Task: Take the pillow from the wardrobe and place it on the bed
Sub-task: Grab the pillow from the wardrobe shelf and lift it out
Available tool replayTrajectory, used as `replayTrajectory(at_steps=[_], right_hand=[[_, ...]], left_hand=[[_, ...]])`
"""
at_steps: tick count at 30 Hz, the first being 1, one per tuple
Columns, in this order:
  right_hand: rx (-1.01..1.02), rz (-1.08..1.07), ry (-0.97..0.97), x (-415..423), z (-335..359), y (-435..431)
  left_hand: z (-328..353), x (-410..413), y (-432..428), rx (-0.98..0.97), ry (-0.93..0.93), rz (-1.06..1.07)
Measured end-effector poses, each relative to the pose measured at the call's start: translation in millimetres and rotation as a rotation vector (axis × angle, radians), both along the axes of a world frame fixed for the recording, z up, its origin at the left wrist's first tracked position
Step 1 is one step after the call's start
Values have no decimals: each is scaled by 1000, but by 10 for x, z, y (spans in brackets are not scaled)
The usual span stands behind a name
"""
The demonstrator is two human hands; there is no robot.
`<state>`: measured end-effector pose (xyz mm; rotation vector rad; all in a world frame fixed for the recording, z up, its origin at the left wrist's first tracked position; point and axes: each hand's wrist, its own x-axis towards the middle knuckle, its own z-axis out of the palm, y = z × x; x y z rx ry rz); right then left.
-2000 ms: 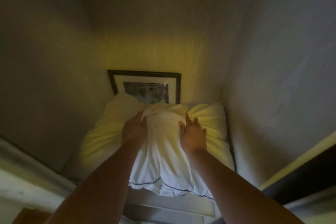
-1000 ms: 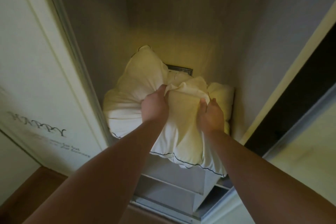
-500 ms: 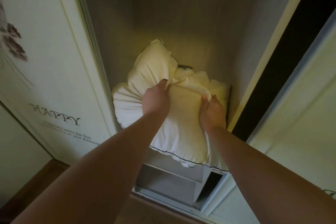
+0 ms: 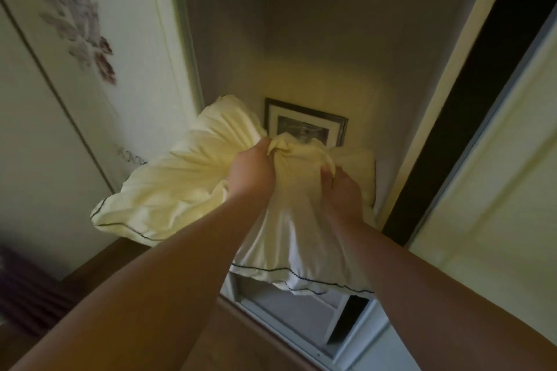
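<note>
A cream-white pillow [image 4: 180,190] with dark stitched edging hangs half out of the open wardrobe [image 4: 331,39], its left corner past the door frame. My left hand [image 4: 250,175] is clenched on a bunch of its fabric near the top middle. My right hand [image 4: 343,193] grips the fabric just to the right. The pillow's lower edge droops over the shelf front. The bed is not in view.
A framed picture [image 4: 304,126] leans against the wardrobe's back wall behind the pillow. A sliding door with a flower print [image 4: 90,39] stands on the left, another door panel [image 4: 497,159] on the right. Below are lower shelves [image 4: 295,316] and wooden floor [image 4: 120,256].
The pillow has come further out of the wardrobe and to the left with both hands on it. The framed picture behind it has come into view again.
</note>
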<state>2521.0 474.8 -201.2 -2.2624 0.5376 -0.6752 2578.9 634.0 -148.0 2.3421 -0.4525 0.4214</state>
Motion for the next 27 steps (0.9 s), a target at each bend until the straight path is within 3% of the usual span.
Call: replayTrajectory(at_steps=[11, 17, 27], right_hand=[[-55, 182, -71, -217, -97, 586], [-104, 323, -55, -254, -58, 951], [-127, 527, -44, -119, 83, 2093]], left_hand=[[-228, -562, 627, -23, 58, 203], [-394, -689, 1088, -162, 133, 358], [-415, -914, 2247, -218, 56, 531]])
